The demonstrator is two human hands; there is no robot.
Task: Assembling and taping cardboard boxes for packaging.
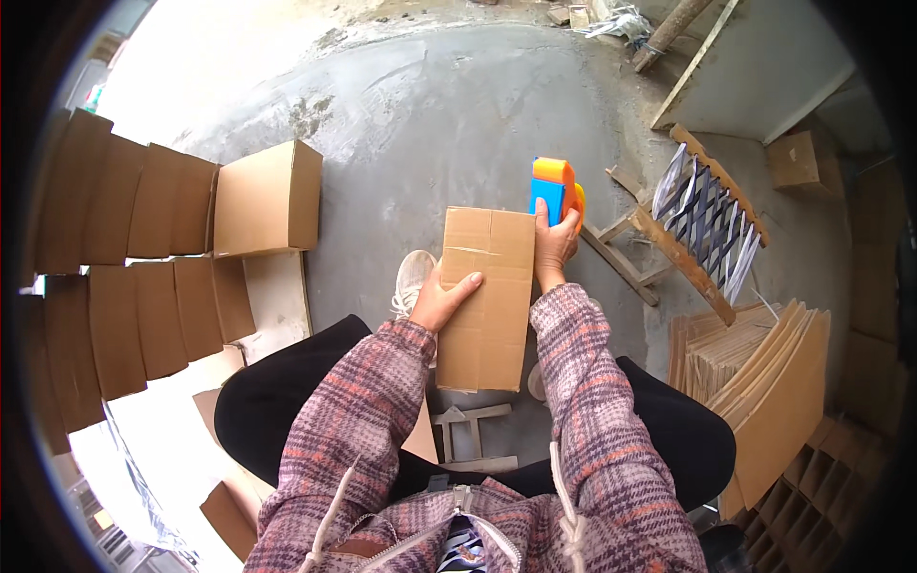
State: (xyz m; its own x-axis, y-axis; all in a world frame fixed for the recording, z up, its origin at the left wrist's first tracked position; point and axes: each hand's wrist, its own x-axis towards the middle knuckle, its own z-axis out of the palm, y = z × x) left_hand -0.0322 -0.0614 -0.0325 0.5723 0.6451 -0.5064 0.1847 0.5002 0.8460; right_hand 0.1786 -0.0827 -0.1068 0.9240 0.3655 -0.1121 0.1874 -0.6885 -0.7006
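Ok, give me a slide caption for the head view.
Left hand steadies a cardboard box while right hand holds an orange-and-blue tape dispenser.

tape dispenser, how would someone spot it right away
Start at the cardboard box on the person's lap, mid-picture. At its far right corner the right hand grips the tape dispenser. It is bright orange and blue plastic, the only vivid thing among brown cardboard and grey floor.

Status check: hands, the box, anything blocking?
Left hand flat on cardboard box. Right hand grips orange-blue tape dispenser at box's far edge. Nothing in the way.
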